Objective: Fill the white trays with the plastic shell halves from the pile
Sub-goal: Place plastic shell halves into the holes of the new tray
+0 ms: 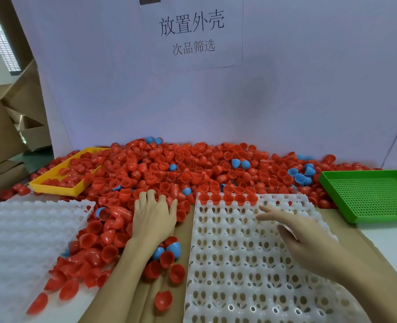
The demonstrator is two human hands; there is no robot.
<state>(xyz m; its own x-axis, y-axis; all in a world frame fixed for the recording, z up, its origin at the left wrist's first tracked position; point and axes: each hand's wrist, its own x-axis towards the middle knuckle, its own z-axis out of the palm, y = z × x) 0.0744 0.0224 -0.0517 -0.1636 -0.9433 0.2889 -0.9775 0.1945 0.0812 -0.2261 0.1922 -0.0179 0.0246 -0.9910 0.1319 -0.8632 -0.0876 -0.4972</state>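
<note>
A big pile of red shell halves, with a few blue ones mixed in, covers the back of the table. A white tray with many round pockets lies in front of me on the right; its far row holds several red shell halves. My left hand lies palm down on the pile's front edge, fingertips dug among the shells; what they touch is hidden. My right hand hovers over the tray with the index finger stretched out, holding nothing. A second white tray lies at the left.
A yellow tray with red shells sits at the back left. A green perforated tray stands at the right. Loose red and blue shells lie between the two white trays. A white board with printed signs stands behind; cardboard boxes stand at the left.
</note>
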